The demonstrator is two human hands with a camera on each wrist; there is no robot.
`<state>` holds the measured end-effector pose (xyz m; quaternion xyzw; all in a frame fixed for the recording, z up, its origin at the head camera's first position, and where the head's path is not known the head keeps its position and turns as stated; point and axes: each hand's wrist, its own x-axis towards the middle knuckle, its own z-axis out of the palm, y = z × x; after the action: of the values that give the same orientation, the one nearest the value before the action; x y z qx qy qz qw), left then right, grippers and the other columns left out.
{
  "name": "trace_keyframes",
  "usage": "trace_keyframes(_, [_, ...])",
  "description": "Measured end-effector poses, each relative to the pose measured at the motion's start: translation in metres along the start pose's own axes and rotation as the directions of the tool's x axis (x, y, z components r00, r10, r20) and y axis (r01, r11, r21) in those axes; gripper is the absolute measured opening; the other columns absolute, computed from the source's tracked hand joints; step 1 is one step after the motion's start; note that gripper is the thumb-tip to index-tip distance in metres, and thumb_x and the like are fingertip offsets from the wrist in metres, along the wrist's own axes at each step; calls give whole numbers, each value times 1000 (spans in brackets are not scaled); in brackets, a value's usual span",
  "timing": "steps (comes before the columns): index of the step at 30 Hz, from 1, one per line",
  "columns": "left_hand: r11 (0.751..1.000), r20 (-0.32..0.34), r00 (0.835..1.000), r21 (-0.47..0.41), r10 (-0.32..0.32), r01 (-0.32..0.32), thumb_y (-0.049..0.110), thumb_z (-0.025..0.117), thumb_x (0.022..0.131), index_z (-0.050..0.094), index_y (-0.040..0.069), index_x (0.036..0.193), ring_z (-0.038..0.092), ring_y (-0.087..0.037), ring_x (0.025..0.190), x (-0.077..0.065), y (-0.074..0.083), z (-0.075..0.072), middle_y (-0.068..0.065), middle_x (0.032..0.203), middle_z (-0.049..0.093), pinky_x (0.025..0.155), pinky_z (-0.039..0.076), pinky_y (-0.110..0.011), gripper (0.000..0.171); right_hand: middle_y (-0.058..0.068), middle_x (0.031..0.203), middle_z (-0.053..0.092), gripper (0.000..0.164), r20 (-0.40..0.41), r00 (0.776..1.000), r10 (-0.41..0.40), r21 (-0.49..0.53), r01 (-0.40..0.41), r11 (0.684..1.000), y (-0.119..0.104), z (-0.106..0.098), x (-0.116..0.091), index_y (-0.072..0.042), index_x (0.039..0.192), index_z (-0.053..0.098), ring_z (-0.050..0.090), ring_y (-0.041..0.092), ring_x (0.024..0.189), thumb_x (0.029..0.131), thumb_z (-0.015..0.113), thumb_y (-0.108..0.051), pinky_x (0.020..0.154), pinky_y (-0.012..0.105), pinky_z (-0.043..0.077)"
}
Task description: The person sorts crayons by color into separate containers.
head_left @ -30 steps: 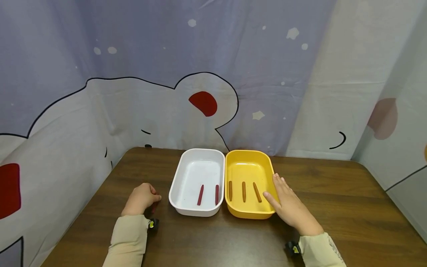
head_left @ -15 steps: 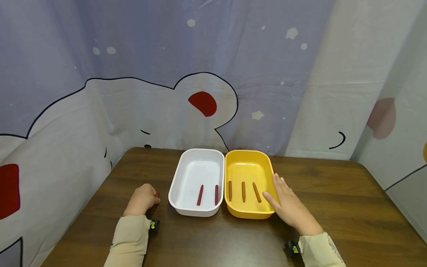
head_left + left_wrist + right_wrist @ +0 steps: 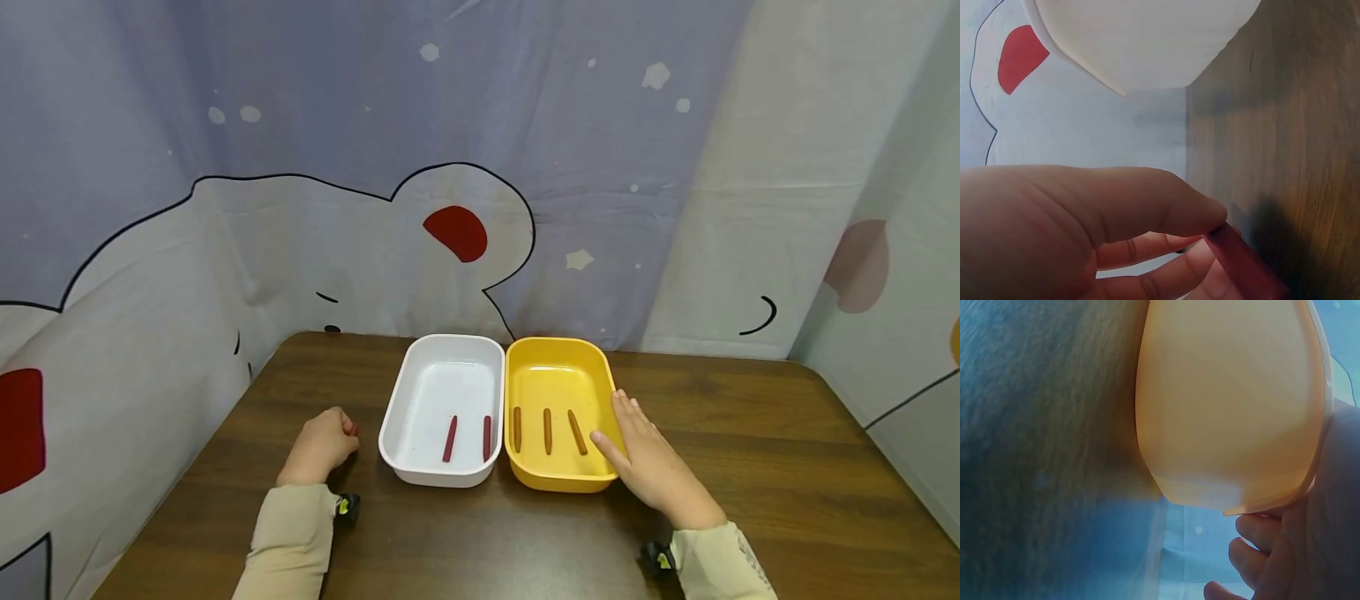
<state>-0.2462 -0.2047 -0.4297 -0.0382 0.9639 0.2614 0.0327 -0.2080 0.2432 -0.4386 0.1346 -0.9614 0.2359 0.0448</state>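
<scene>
My left hand (image 3: pixel 318 446) pinches a dark red crayon (image 3: pixel 1244 265) between thumb and fingers, just above the table left of the white tray (image 3: pixel 457 379). In the head view, only a bit of that crayon shows past the fingers. Two dark red crayons (image 3: pixel 450 439) lie apart inside the white tray. Against its right side stands a yellow tray (image 3: pixel 558 379) with three brown crayons (image 3: pixel 547 431) in it. My right hand (image 3: pixel 648 467) rests at the yellow tray's right rim, fingers extended along the outside and thumb over the rim.
Both trays stand side by side toward the back of a dark wooden table (image 3: pixel 420 542). A printed curtain (image 3: pixel 360 258) hangs behind the table and along its sides. Each wrist wears a small black camera (image 3: pixel 347 507).
My left hand has shifted and turned slightly, and the red crayon in it has changed its angle, now mostly hidden by the fingers. My right hand and the trays have stayed put.
</scene>
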Motion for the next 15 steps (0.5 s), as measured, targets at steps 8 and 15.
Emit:
trace_keyframes(8, [999, -1, 1000, -42, 7, -7, 5, 63, 88, 58, -4, 96, 58, -30, 82, 0, 5, -5, -15, 90, 62, 77, 51, -47, 13, 25, 165, 15, 80, 0, 1000, 5, 2, -5, 1000, 1, 0, 0, 8, 158, 18, 16, 48, 150, 108, 41, -50, 117, 66, 20])
trace_keyframes(15, [993, -27, 998, -107, 55, -58, 7, 59, 86, 62, -6, 103, 62, -28, 85, 1, 9, -9, -14, 93, 67, 80, 52, -47, 22, 25, 166, 15, 80, -3, 1000, 5, 2, -5, 1000, 1, 0, 0, 7, 158, 18, 15, 47, 151, 108, 40, -50, 118, 65, 19])
